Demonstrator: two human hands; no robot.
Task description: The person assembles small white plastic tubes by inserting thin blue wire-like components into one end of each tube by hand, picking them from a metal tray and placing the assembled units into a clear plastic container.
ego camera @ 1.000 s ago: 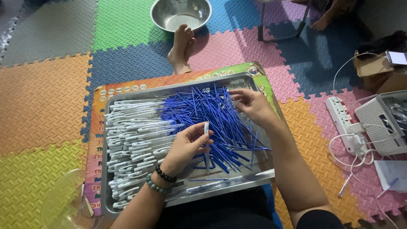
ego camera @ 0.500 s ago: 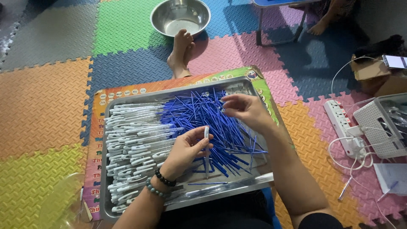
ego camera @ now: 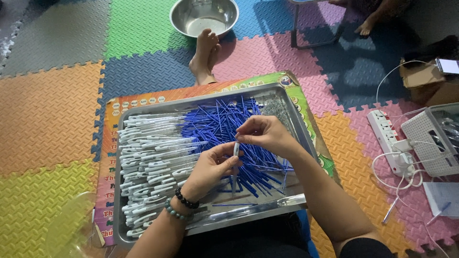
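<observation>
Left hand (ego camera: 210, 167): pinches white barrel (ego camera: 235, 149) upright over tray (ego camera: 210, 102)
Right hand (ego camera: 265, 134): fingertips closed at barrel's top
Refills (ego camera: 224, 124): blue heap beneath
Technique: keep barrel steady, feed straight

On the tray (ego camera: 267, 95), pen shells (ego camera: 148, 162) lie left and refills (ego camera: 224, 124) right. A bowl (ego camera: 204, 15) sits behind it on the floor mats (ego camera: 48, 110), and a power strip (ego camera: 387, 141) and basket (ego camera: 432, 138) lie to the right.

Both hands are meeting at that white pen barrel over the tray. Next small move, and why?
Probably slide the refill down into the pen barrel: the left hand holds it upright, the right hand pinches at its top end, above the pile of blue refills. Whether a refill is already in, I cannot tell.
</observation>
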